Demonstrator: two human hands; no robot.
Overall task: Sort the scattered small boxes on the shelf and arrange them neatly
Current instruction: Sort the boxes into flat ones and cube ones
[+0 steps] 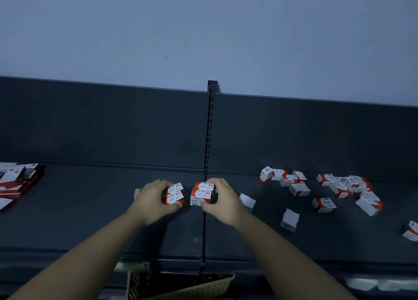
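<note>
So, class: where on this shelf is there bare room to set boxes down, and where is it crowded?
Bare shelf lies between the far-left pile and the left hand, and at front right between the lone white box and the box at the right edge. Crowded: the scattered boxes at back right.

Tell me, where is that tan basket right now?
In the head view, the basket sits at the bottom centre, just below the front edge of the shelf.

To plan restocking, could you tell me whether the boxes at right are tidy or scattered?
Scattered: the loose boxes lie at mixed angles, some overlapping, others apart.
</note>
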